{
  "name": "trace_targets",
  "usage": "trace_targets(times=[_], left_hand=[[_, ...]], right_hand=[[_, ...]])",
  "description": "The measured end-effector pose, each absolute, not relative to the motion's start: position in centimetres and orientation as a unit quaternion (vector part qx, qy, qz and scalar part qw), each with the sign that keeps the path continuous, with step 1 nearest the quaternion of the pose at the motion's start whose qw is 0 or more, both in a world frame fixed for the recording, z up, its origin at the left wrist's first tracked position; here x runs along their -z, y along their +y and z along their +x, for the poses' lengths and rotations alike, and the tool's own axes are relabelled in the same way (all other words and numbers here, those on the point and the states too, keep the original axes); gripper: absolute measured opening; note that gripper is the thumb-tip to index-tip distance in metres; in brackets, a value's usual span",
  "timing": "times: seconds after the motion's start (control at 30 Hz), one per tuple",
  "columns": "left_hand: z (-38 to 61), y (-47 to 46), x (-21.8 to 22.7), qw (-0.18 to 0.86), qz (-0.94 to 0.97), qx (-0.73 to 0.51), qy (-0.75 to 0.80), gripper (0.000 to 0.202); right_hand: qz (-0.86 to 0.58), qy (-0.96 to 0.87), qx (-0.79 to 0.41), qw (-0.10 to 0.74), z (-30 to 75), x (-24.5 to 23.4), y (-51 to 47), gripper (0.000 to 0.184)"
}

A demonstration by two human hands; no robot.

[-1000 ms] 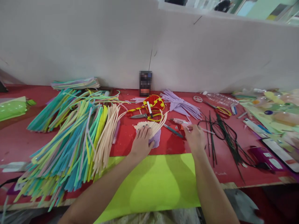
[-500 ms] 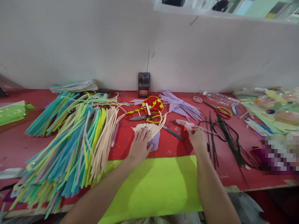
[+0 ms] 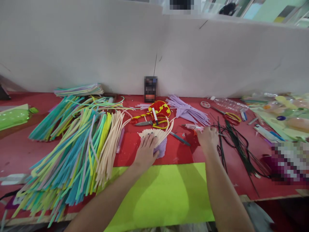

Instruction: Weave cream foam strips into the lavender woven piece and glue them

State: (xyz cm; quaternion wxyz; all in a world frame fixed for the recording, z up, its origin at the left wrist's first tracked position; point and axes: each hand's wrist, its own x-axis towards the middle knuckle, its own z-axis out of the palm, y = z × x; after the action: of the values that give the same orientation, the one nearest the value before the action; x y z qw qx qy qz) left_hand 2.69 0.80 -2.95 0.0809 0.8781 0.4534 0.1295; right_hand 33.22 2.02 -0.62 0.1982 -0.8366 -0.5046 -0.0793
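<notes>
My left hand (image 3: 146,149) lies flat with fingers spread on a fan of cream strips (image 3: 154,132) glued over a small lilac piece (image 3: 161,148). My right hand (image 3: 208,138) reaches across the red table (image 3: 178,149) and closes on a pink glue gun (image 3: 193,127), next to a bundle of dark green wires (image 3: 233,138). A lime green sheet (image 3: 164,193) lies in front of me under both forearms.
A large heap of coloured strips (image 3: 72,145) covers the left of the table. Scissors (image 3: 147,122), a red and yellow piece (image 3: 160,108) and lilac strips (image 3: 187,111) lie behind my hands. A plastic bottle (image 3: 229,103) and yellow-handled scissors (image 3: 233,116) sit at the right.
My right hand has moved slightly forward and right and taken hold of the pink glue gun. My left hand has stayed pressed on the cream strips.
</notes>
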Motion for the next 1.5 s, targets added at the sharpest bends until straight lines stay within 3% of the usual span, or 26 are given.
trace_targets(times=[0.27,0.4,0.5,0.7,0.87,1.07,1.23,1.5], left_hand=[[2.8,0.8,2.6,0.073,0.877,-0.097,0.465,0.058],[2.8,0.8,2.6,0.069,0.881,-0.081,0.461,0.059],[2.8,0.8,2.6,0.069,0.883,-0.078,0.458,0.059],[3.0,0.8,3.0,0.075,0.877,-0.094,0.465,0.061],[2.7,1.3,2.7,0.107,0.85,-0.169,0.488,0.055],[2.1,2.0,-0.1,0.153,0.806,-0.268,0.504,0.042],[2.9,1.8,-1.8,0.209,0.829,-0.194,0.482,0.018],[3.4,0.0,-2.8,0.263,0.814,-0.126,0.503,0.016]], right_hand=[[-0.761,-0.62,-0.023,0.19,20.7,0.0,10.0,0.027],[-0.76,-0.616,-0.054,0.199,16.7,0.5,12.0,0.035],[-0.763,-0.602,-0.078,0.221,16.1,0.7,12.4,0.035],[-0.75,-0.556,-0.151,0.325,17.3,0.1,11.4,0.014],[-0.694,-0.508,-0.28,0.427,18.8,-0.9,8.6,0.021],[-0.591,-0.473,-0.452,0.473,19.1,-1.8,3.1,0.036],[-0.546,-0.44,-0.523,0.485,18.3,-1.9,0.2,0.044],[-0.524,-0.383,-0.528,0.547,17.8,-2.0,-1.4,0.046]])
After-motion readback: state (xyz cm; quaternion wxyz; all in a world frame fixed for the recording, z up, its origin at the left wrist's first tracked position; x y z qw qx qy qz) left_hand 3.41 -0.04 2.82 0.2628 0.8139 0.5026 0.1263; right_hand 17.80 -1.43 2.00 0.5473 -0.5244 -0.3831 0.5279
